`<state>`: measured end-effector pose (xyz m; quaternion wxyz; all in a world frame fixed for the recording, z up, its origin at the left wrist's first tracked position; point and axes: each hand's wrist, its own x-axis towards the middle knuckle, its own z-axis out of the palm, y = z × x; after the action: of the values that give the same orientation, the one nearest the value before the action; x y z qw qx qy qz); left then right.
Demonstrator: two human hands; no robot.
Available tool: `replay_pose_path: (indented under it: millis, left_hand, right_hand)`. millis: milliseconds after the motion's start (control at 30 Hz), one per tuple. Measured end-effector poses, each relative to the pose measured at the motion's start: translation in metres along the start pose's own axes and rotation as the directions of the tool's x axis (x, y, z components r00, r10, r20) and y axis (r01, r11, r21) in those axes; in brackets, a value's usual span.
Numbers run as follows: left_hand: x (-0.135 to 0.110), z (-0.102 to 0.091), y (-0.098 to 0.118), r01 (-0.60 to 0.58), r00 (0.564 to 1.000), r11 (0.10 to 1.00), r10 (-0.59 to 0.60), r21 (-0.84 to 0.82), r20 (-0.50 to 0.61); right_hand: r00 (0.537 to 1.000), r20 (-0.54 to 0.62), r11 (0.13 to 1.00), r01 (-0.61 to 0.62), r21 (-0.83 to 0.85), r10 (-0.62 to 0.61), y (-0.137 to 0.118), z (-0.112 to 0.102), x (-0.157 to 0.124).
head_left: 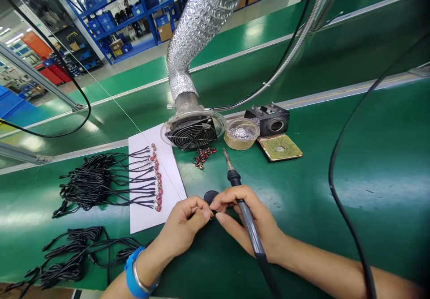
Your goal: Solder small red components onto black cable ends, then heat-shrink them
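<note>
My left hand (186, 227) is closed in a pinch above the bench; the small piece between its fingertips is mostly hidden. Close against it, my right hand (253, 220) has its fingertips at the same spot. A soldering iron (247, 223) rests in the right hand, its bare tip pointing up and away. Just behind the fingertips lies a dark round object (211, 196). A white sheet (143, 220) left of my hands bears a row of small reddish parts (159, 187) at the black cable ends. Farther back is a little pile of red-and-black parts (204, 156).
A fume extractor hood (193, 133) hangs from a foil duct (201, 26). Beside it are a tape roll (242, 134), a black iron holder (270, 120) and a yellow sponge tray (280, 148). Bundled black cables (89, 182) and looser cables (77, 254) lie left. A black cord (339, 200) hangs right.
</note>
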<state>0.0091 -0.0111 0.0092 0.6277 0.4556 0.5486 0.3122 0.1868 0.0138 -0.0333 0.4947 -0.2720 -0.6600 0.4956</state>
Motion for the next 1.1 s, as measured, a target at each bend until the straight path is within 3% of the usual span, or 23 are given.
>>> replay_pose_path:
  millis: [400,600,700,800,900,1000,1100]
  left_hand:
    - [-0.004,-0.006,-0.006,0.079,0.992,0.996,-0.082,0.032,0.1]
    - [-0.008,-0.002,-0.006,0.0,0.998,0.969,-0.014,0.247,0.057]
    - [-0.011,0.001,-0.003,-0.077,0.996,0.912,0.054,0.402,0.068]
    - [-0.013,0.002,0.001,-0.08,0.996,0.848,0.043,0.523,0.084]
    - [-0.013,0.0,0.006,-0.103,0.995,0.802,0.082,0.588,0.063]
    - [-0.011,-0.004,0.008,-0.121,0.993,0.825,0.109,0.552,0.055]
    - [-0.008,-0.008,0.004,-0.104,0.994,0.904,0.076,0.415,0.084]
  right_hand:
    - [0.998,0.05,0.996,0.044,-0.084,-0.04,0.006,0.0,0.001]
    - [0.989,0.084,0.98,0.129,-0.15,-0.118,0.0,0.001,0.003]
    - [0.974,0.124,0.947,0.215,-0.24,-0.19,-0.005,0.005,0.008]
    - [0.954,0.192,0.912,0.282,-0.3,-0.231,-0.008,0.004,0.013]
    - [0.961,0.208,0.913,0.246,-0.326,-0.184,-0.009,-0.006,0.017]
    - [0.972,0.215,0.944,0.153,-0.291,-0.091,-0.006,-0.017,0.018]
    - [0.955,0.274,0.954,0.18,-0.241,-0.111,-0.001,-0.021,0.018]
